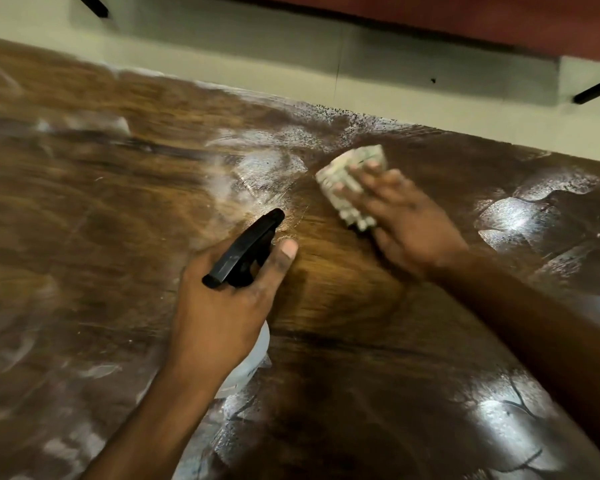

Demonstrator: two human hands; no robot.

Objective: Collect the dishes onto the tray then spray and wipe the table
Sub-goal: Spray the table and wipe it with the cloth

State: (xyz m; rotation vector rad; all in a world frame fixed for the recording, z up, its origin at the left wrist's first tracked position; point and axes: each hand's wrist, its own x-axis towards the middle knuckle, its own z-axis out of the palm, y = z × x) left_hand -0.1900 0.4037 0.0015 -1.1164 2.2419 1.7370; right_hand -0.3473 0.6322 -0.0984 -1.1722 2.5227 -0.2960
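Observation:
A dark wooden table (101, 209) fills the view, streaked with wet patches and spray droplets. My left hand (222, 306) grips a spray bottle (246, 251) with a black trigger head; its clear body shows below my palm. The nozzle points toward the table's far edge. My right hand (406, 216) presses flat on a pale folded cloth (347, 181) lying on the tabletop, to the right of the nozzle. No dishes or tray are in view.
The table's far edge runs diagonally from upper left to right, with a pale floor (291, 53) beyond it. Black legs of furniture (596, 88) stand on that floor at the top right and top left. A reddish-brown surface (465, 19) lies at the top.

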